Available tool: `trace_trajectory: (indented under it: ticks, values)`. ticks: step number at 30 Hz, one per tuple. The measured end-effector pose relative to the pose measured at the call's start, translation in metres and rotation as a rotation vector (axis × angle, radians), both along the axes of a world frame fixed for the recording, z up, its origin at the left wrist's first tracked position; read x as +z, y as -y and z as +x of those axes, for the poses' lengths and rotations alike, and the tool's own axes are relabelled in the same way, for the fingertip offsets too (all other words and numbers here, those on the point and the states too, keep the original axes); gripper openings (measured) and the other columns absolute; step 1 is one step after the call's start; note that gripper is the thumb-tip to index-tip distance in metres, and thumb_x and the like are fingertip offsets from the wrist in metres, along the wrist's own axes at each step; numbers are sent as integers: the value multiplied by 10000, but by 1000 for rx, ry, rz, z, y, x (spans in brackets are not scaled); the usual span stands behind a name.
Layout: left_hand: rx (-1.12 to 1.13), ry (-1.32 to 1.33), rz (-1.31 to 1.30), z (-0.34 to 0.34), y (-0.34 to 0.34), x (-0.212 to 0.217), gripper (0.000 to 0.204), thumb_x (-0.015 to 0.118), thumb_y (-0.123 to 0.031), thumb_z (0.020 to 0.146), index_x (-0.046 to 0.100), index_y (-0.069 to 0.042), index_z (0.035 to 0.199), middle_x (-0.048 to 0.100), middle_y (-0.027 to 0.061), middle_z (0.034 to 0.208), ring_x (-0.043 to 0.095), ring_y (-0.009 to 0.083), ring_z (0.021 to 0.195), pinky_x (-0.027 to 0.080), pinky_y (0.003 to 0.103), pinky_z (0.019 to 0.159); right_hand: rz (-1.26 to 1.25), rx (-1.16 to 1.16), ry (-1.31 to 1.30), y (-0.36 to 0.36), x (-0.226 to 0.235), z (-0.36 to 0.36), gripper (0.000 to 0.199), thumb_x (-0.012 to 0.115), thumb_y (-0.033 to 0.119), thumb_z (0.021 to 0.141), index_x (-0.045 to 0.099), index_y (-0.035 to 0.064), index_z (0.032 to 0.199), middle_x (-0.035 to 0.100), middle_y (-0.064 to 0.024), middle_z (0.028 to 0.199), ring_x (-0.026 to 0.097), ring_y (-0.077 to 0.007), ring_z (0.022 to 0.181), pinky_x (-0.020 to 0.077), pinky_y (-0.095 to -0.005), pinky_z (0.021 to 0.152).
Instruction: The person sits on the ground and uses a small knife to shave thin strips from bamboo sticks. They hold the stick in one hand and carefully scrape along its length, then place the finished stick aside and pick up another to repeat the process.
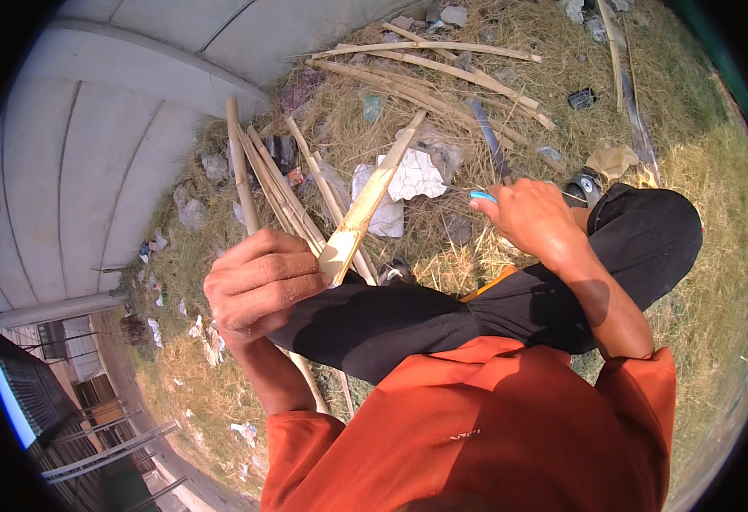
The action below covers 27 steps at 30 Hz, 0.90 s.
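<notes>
A pale split wooden strip stands out left of centre, its long axis slanting from lower left to upper right, its narrow far end pointing toward the top of the frame; the left hand grips the broad near end, fingers curled and closed against it, back of the hand showing, forearm rising from the lower edge; the right hand, right of centre, is curled closed around a light-blue object, mostly hidden, its forearm angling up and left from the orange-red shirt; black trousers cover the bent legs beneath; beyond the strip, white flat pieces lie on dry, littered grass; more strips lie just left of it, and a loose pile of strips spreads across the top; a pale panelled wall fills the upper left, a dark-roofed structure the lower left.
</notes>
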<state>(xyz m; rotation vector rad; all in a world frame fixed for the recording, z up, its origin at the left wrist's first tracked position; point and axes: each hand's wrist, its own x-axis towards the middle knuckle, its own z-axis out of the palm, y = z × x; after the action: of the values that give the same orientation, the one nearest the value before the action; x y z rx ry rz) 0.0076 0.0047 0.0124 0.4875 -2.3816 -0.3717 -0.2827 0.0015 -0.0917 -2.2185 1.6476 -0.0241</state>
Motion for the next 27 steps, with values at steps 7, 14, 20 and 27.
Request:
trace_trajectory:
  ticks: [7, 14, 20, 27]
  values:
    - [63, -65, -53, -1, 4, -6, 161, 683, -22, 590, 640, 35, 735, 624, 104, 694, 629, 273, 656, 527, 341, 580, 143, 6, 805, -23, 38, 45, 317, 455, 322, 990, 525, 16, 945, 531, -212, 592, 547, -427, 599, 391, -463, 547]
    - [480, -691, -139, 2, -6, -3, 257, 709, -7, 796, 532, -14, 983, 530, 128, 954, 650, 255, 845, 567, 351, 714, 114, -99, 1164, -26, 31, 84, 260, 451, 222, 993, 459, 2, 1131, 577, -210, 666, 597, -418, 616, 434, -440, 564]
    - [800, -745, -55, -18, -4, 9, 375, 653, 139, 787, 520, 55, 1127, 601, 142, 1067, 612, 159, 943, 539, 269, 798, -13, -20, 1238, -16, 55, 110, 201, 469, 139, 967, 460, -10, 1102, 563, -222, 616, 597, -417, 584, 424, -459, 493]
    - [791, -612, 18, -18, 2, -30, 324, 646, 171, 771, 600, 99, 1083, 610, 100, 951, 597, 135, 854, 503, 237, 797, -138, -60, 1036, 0, 36, 121, 223, 530, 100, 915, 455, -18, 1089, 533, -229, 532, 587, -431, 546, 441, -482, 455]
